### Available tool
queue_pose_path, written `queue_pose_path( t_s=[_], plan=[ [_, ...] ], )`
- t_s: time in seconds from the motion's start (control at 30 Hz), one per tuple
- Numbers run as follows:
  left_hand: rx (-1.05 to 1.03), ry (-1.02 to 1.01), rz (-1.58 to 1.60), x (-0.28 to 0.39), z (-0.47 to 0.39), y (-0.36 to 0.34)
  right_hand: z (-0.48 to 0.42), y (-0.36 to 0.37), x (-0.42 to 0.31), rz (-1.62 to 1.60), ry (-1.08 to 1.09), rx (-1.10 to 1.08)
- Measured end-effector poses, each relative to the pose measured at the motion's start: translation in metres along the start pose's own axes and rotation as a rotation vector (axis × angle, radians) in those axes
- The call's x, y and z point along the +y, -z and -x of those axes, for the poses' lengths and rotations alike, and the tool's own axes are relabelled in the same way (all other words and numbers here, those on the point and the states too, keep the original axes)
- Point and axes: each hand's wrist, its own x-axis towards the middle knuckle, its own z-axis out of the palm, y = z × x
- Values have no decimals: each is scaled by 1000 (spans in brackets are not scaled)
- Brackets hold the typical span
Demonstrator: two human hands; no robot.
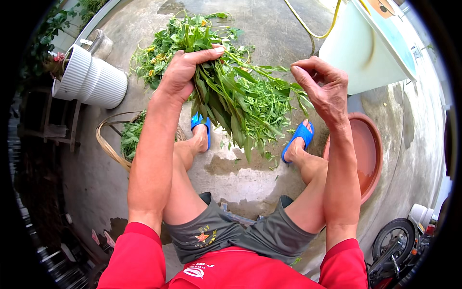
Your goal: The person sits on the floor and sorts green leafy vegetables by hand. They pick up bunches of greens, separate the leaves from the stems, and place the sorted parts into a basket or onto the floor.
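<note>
A bunch of long-leaved green stems (220, 94) is gripped in my left hand (187, 68), thumb across the stems, leaves hanging down towards me. To its right, my right hand (319, 81) is raised with thumb and forefinger together beside the tips of a few stems; whether something thin is pinched there, I cannot tell. Below the bunch, a pile of loose green leaves (269, 104) lies on the wet concrete floor. Behind the left hand spreads a heap of vines with yellow flowers (149, 61).
A wicker basket (108, 146) of leaves stands left of my feet in blue sandals. At the right are a terracotta-coloured basin (364, 155) of water, a large pale tub (364, 47) with a yellow hose (326, 34), and a motorcycle (395, 245). A white ribbed pot (97, 79) lies at left.
</note>
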Motion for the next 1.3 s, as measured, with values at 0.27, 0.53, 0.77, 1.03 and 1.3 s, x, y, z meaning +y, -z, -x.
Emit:
queue_pose_path(
  t_s=[0.27, 0.53, 0.77, 1.03, 1.3],
  plan=[
    [-39, 6, -10, -4, -4, -9, 3, -11, 7, 238, 24, -80],
    [-52, -12, 5, -6, -4, -8, 3, -8, 6, 210, -60, -204],
    [-75, -31, -14, -6, -1, -14, 3, -10, 12, 87, -185, -336],
    [-36, -31, -86, -5, 2, -20, -4, -7, 21, -77, -339, -156],
    [-39, -35, -60, -6, 0, -19, -13, 15, 33, -390, -549, 259]
  ],
)
